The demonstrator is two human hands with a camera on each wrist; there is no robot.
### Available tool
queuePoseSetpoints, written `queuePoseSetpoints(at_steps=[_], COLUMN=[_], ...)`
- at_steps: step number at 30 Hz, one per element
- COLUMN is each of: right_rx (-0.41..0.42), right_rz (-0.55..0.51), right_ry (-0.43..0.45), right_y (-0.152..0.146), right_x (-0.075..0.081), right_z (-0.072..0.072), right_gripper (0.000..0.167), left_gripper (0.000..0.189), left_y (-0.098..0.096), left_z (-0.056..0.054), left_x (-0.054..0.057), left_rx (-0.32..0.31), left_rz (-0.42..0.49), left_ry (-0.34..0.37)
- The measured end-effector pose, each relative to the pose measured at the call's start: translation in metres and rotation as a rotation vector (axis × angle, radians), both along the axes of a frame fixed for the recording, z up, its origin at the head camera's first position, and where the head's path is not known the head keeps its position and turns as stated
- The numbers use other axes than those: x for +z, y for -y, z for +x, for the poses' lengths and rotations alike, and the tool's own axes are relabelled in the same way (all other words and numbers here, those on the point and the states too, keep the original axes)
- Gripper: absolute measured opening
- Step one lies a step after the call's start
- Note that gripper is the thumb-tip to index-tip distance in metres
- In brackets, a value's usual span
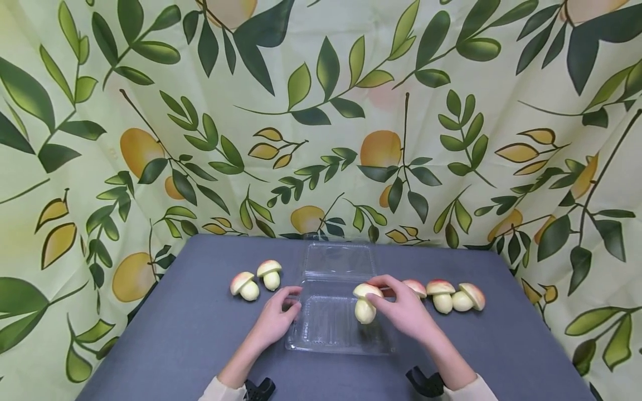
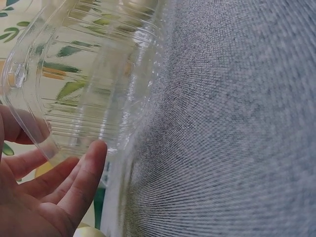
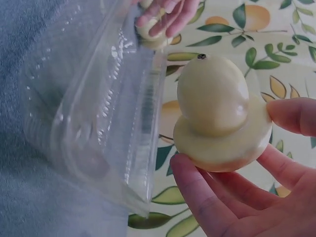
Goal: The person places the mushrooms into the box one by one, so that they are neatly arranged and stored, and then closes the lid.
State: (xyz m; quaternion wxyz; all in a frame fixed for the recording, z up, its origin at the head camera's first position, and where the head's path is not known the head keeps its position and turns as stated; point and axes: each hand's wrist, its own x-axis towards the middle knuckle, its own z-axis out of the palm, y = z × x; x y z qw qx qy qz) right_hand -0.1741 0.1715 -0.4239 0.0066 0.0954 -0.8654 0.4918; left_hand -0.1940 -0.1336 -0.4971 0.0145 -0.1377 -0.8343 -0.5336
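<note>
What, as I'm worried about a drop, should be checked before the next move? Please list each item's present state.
1. Right hand holding the glossy cream mushroom-shaped piece: ok, gripped by its cap.
2. Clear rectangular plastic box open: ok, lid folded back at the far side.
3. Held piece apart from the box: ok, a gap shows in the right wrist view.
4. Left hand at the box's left edge: ok.
5. Left hand steadying the box firmly: cannot tell.
6. Other red-capped cream mushroom-shaped pieces outside the box: ok, two left, three right.
</note>
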Motion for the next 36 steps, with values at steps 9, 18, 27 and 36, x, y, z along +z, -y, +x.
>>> queuePoseSetpoints(at_steps=[9,18,27,36], right_rx=[0.042,0.011,-0.012,-0.013], right_rz=[-0.06,-0.059,-0.087,-0.08], right_ry=[0.026,-0.016,0.003,0.01], right_y=[0.02,0.034,0.05,0.066], right_x=[-0.007,-0.02,-0.028,-0.031], right_z=[-0.005,-0.011,-0.017,-0.022], right_gripper=[0.026,0.025,0.022,0.025], left_gripper=[0.036,0.037,0.037,0.037], left_y=[-0.001,-0.002,0.0,0.0], left_z=[-0.002,-0.003,0.001,0.0], left_x=[0.002,0.001,0.001,-0.001], left_rx=[-0.005,-0.016,-0.007,-0.008], left_rz=[-0.009,-0.002,-0.015,-0.004], left_ry=[-0.004,0.003,0.008,0.005])
